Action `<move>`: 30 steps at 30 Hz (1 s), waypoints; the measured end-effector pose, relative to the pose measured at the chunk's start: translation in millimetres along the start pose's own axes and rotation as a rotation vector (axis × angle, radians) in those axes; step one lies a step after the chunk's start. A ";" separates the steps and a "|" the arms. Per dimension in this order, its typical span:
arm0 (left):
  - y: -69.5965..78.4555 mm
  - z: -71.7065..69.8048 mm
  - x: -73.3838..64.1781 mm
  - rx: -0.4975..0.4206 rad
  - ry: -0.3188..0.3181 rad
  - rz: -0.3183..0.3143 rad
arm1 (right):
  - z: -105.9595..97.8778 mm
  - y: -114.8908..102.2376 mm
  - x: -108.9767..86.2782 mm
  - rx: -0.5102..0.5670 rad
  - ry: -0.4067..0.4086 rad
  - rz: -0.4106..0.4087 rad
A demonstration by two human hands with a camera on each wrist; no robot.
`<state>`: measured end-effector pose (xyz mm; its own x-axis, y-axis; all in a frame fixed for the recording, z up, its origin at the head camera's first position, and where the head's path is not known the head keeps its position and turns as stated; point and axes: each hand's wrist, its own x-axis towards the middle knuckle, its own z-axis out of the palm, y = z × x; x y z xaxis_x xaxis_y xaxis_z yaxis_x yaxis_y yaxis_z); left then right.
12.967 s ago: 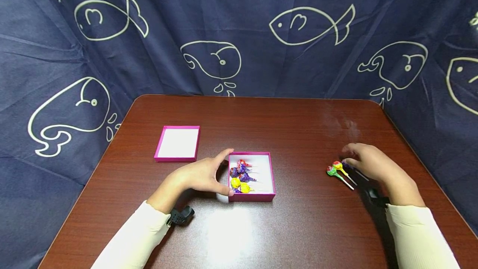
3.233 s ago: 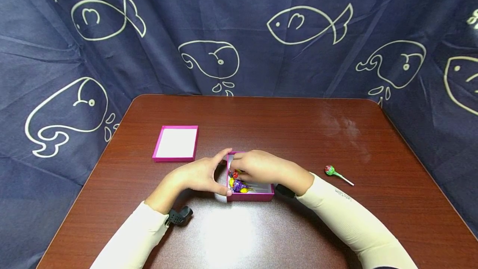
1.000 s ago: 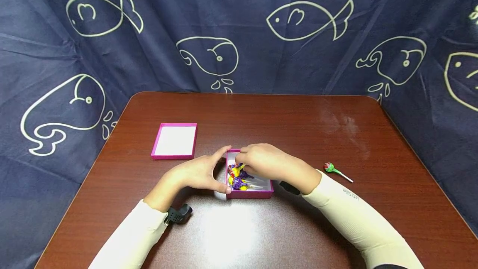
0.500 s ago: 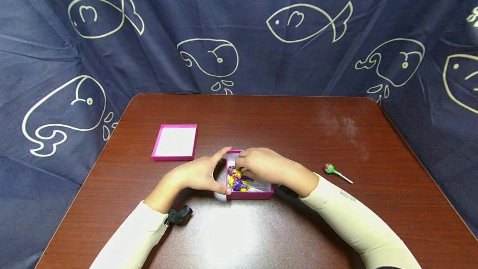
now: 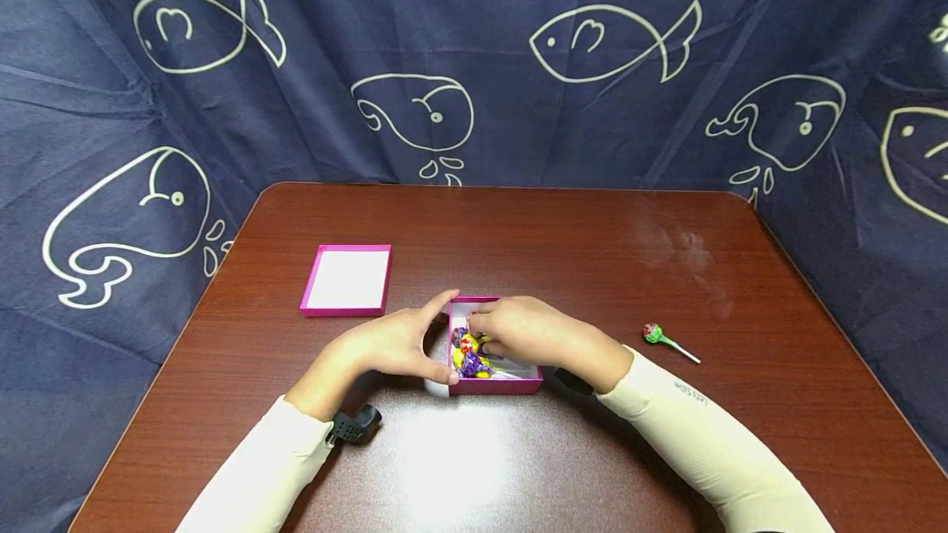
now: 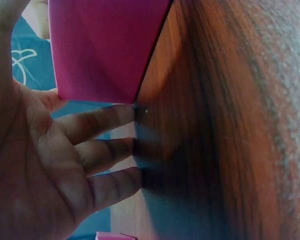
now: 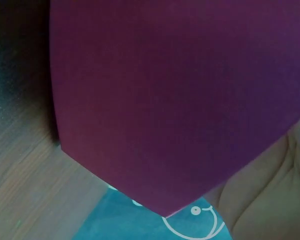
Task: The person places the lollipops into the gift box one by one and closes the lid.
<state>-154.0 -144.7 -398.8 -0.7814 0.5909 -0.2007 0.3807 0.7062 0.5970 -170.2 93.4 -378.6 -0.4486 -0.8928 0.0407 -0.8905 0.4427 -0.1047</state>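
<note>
A pink box (image 5: pixel 494 386) with a white inside holds several wrapped lollipops, purple (image 5: pixel 472 364) and yellow (image 5: pixel 470 344) among them, heads toward its left wall. My left hand (image 5: pixel 403 342) holds the box from the left, thumb at the near corner and index finger at the far one. In the left wrist view its other fingers (image 6: pixel 107 155) stretch toward the tabletop below the box wall. My right hand (image 5: pixel 529 331) reaches into the box from the right, fingers bent down on a lollipop with a reddish head (image 5: pixel 471 320); the hand hides most of it. The box's outer wall (image 7: pixel 165 100) fills the right wrist view.
One green lollipop (image 5: pixel 662 339) with a red-marked head lies alone on the brown table (image 5: pixel 578 253), right of the box. A shallow pink lid (image 5: pixel 348 280), white inside, lies back left. A dark blue cloth (image 5: pixel 489 39) with fish drawings hangs behind the table.
Since the oldest frame, the yellow and purple lollipops on the right have left the table, and more candy fills the box. Lately my right fingers shift slightly among the lollipops; my left hand stays put.
</note>
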 end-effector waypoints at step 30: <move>-0.8 0.7 0.9 -0.005 0.007 -0.006 | -29.6 34.1 -38.5 0.207 0.208 0.105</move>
<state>-154.7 -144.4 -400.1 -0.7871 0.5840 -0.1985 0.3736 0.7074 0.6000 -185.5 145.3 -354.4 -0.5624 -0.7973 0.2192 -0.8136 0.4864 -0.3185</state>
